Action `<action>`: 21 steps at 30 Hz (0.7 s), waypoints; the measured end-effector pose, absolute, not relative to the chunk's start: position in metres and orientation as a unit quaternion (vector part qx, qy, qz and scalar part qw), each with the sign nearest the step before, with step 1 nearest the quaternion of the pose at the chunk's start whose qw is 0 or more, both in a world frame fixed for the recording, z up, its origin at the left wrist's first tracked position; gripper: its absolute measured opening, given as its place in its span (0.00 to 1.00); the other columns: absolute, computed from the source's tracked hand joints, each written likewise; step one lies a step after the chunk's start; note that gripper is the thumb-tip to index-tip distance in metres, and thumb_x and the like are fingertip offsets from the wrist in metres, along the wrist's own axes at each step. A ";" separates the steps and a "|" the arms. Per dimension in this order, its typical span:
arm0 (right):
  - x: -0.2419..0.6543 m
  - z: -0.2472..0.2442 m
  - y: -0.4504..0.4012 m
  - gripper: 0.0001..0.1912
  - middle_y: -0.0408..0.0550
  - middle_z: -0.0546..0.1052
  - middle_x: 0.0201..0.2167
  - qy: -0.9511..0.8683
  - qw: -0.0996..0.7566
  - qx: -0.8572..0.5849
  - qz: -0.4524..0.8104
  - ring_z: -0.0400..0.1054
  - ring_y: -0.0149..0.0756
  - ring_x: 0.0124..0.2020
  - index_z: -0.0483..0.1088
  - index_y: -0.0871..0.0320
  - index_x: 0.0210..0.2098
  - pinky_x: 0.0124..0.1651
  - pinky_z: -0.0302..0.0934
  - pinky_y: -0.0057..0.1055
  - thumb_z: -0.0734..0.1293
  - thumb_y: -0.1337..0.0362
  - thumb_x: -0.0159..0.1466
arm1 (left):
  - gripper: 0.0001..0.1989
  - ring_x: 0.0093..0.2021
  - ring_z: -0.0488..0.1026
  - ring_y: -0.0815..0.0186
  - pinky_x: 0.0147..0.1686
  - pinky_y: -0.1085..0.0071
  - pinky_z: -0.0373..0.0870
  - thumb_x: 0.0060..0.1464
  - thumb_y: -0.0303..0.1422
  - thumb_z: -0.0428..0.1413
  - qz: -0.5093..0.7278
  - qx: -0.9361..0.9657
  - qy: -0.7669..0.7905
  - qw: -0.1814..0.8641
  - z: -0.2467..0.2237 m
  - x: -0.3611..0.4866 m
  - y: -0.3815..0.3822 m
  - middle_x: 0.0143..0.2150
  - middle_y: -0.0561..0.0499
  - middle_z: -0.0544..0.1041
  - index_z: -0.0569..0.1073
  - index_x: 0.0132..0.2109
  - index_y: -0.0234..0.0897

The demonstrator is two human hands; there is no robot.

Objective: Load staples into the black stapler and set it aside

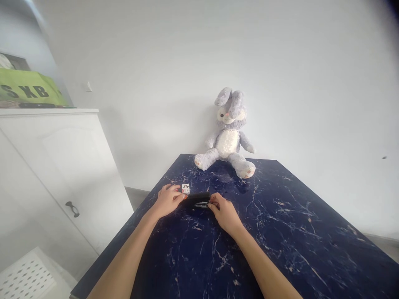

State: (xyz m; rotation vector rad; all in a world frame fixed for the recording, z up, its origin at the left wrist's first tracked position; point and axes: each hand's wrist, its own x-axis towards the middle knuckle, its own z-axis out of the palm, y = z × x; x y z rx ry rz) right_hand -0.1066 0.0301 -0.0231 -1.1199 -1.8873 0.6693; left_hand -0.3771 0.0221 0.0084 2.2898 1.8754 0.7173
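Observation:
A black stapler (199,196) lies on the dark blue marbled table between my hands, its top raised from the metal staple channel (202,204). My left hand (170,200) holds its left end, thumb and fingers against it near a small orange spot. At the other end, my right hand (225,212) pinches the stapler with thumb and index finger; the fingertips cover what may be between them. Just beyond my left fingers stands a small white box (185,188) with a dark picture on it.
A grey and white plush rabbit (229,143) sits at the back of the table (280,232), against the wall. On the left is a white cabinet (62,166) with a green bag (29,88) on top. A white perforated item (26,278) stands low at left.

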 end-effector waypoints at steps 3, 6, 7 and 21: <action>-0.102 -0.023 0.028 0.12 0.45 0.80 0.41 -0.750 0.412 -0.447 0.262 0.75 0.40 0.42 0.69 0.51 0.45 0.48 0.65 0.37 0.63 0.68 0.63 | 0.18 0.65 0.55 0.42 0.60 0.42 0.53 0.64 0.47 0.48 0.225 0.753 0.616 0.056 0.010 -0.376 0.021 0.62 0.55 0.70 0.82 0.40 0.53; -0.100 -0.023 0.026 0.19 0.44 0.80 0.42 -0.745 0.414 -0.447 0.272 0.75 0.38 0.43 0.67 0.50 0.52 0.50 0.66 0.36 0.64 0.68 0.62 | 0.19 0.64 0.57 0.45 0.60 0.44 0.54 0.64 0.46 0.47 0.222 0.757 0.612 0.058 0.012 -0.376 0.021 0.62 0.55 0.71 0.82 0.41 0.53; -0.100 -0.023 0.026 0.20 0.44 0.80 0.43 -0.744 0.414 -0.447 0.276 0.75 0.38 0.43 0.66 0.50 0.53 0.49 0.67 0.35 0.64 0.68 0.62 | 0.19 0.64 0.59 0.46 0.60 0.45 0.55 0.64 0.46 0.46 0.222 0.758 0.611 0.059 0.012 -0.376 0.022 0.62 0.54 0.71 0.82 0.41 0.53; -0.103 -0.022 0.026 0.20 0.45 0.80 0.44 -0.752 0.383 -0.467 0.263 0.74 0.37 0.40 0.67 0.50 0.54 0.45 0.67 0.33 0.66 0.62 0.63 | 0.20 0.58 0.70 0.50 0.54 0.60 0.68 0.59 0.50 0.51 0.253 0.763 0.584 0.113 0.017 -0.381 0.027 0.56 0.48 0.76 0.83 0.36 0.45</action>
